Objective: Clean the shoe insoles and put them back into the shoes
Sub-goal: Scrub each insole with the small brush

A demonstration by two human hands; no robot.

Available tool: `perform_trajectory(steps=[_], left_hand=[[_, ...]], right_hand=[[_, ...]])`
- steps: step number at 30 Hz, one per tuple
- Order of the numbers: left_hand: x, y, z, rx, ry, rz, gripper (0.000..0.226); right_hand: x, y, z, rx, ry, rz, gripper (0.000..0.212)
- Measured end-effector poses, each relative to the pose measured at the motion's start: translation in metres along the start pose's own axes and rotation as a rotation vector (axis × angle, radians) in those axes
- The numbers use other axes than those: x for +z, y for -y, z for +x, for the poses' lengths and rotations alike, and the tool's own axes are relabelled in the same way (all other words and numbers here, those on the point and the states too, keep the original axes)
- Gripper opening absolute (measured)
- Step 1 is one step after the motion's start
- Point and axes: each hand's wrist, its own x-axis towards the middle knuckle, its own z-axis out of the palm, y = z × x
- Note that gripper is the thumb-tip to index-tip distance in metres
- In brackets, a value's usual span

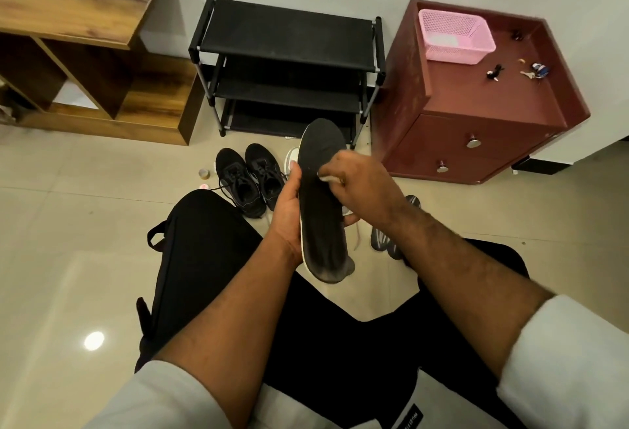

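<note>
Insole [321, 204] stands nearly upright above the lap, dark face toward the camera, its heel end down by the knees. Left hand [289, 211] grips it along the left edge, thumb on the front. Right hand [357, 187] pinches a small white wipe [328, 178] against the middle of the insole.

Risks, as I judge them: the insole is thin and held by one edge only, so hard rubbing could bend it or twist it out of the grip onto the floor [68, 224]. The wipe is small and could slip from the fingers. Heel end looks greyish and may get missed. Black shoes [250, 180] sit on the floor just beyond the left knee; a second insole [384, 241] lies by the right knee, so mixing up left and right on refitting is possible.
</note>
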Motion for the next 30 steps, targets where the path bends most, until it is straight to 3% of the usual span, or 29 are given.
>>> perform_trajectory(steps=[4,12,16,20,23,27,30], left_hand=[[0.000,-0.001,0.004,0.015,-0.065,0.041,0.070],[0.000,-0.001,0.007,-0.053,-0.045,0.034,0.058],[-0.001,0.002,0.004,-0.115,0.004,0.152,0.069],[-0.004,0.002,0.004,-0.124,0.030,0.116,0.069],[-0.007,-0.001,0.005,-0.117,0.016,0.110,0.067],[-0.005,-0.003,0.009,-0.115,-0.011,0.107,0.068],[-0.002,-0.001,0.009,-0.128,0.001,0.049,0.063]], right_hand=[[0.005,0.012,-0.030,-0.057,0.058,0.052,0.019],[0.005,0.013,-0.017,-0.155,-0.072,-0.009,0.017],[-0.002,-0.002,0.017,-0.068,-0.161,-0.073,0.013],[-0.020,-0.024,0.038,0.104,-0.245,-0.075,0.014],[-0.026,-0.021,0.027,0.051,-0.315,-0.030,0.013],[-0.005,0.007,-0.010,-0.133,-0.227,-0.020,0.014],[0.009,0.011,-0.014,-0.146,-0.140,-0.081,0.026]])
